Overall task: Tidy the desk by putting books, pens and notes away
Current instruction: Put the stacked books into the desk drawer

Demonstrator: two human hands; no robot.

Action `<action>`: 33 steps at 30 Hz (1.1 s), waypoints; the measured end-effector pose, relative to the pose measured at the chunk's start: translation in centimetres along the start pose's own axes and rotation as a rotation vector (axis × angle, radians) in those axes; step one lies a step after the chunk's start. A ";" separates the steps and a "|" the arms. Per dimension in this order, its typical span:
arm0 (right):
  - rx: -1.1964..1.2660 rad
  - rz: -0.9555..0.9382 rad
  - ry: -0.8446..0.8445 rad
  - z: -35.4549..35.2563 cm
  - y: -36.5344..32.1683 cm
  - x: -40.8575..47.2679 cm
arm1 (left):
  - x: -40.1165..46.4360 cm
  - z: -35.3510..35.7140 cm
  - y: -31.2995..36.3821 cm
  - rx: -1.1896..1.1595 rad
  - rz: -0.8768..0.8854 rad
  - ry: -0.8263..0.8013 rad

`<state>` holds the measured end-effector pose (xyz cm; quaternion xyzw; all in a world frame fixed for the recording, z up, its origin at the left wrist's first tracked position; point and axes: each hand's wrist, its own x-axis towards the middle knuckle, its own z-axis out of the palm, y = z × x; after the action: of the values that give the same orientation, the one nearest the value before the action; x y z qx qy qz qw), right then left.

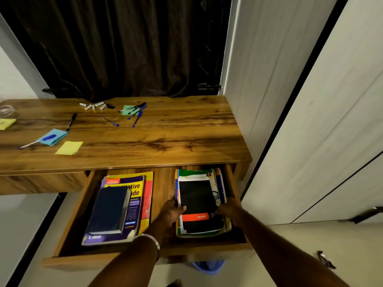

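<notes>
An open wooden drawer (68, 222) under the desk holds two book stacks. The left stack has a dark blue book (108, 210) lying on a purple and yellow book (134, 191). The right stack (200, 206) has a black notebook with an orange band on top. My left hand (171, 214) grips that stack's left edge, thumb on the black cover. My right hand (229, 208) holds its right edge. On the desktop (176, 129) lie several pens (135, 113), a black pen (71, 121), and sticky notes: yellow (69, 148), blue (52, 137), green (128, 110).
Small white cylinders (93, 106) lie near the desk's back edge. A second yellow note (6, 123) and a clear object (7, 110) sit at the far left. A dark curtain (124, 48) hangs behind; white cupboard doors (300, 110) stand right. A blue bin (209, 266) sits below the drawer.
</notes>
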<state>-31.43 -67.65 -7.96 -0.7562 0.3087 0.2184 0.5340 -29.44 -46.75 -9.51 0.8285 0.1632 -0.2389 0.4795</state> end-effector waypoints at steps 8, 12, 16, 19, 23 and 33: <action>-0.133 0.021 0.014 0.0 -0.1 0.0 | -0.8 -0.1 -0.4 -0.123 -0.078 -0.065; -0.235 -0.012 0.019 -0.2 0.0 -0.7 | -1.4 -0.6 -0.4 -0.104 -0.046 -0.044; -0.304 -0.113 0.008 -0.4 0.2 -1.4 | -2.6 -1.5 0.0 -0.036 0.051 -0.069; -0.414 -0.226 -0.001 -0.5 -0.1 -2.3 | -2.6 -1.9 -0.2 0.068 0.090 -0.091; -0.621 -0.328 0.030 -0.3 -0.8 -3.9 | -5.9 -2.5 1.3 0.384 0.213 -0.023; -0.747 -0.380 0.093 1.1 0.0 -6.7 | -8.9 -4.4 0.7 0.474 0.252 0.044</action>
<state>-36.20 -65.02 -3.92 -0.9503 0.0872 0.1789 0.2394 -35.47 -43.61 -2.19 0.9364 0.0088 -0.1909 0.2945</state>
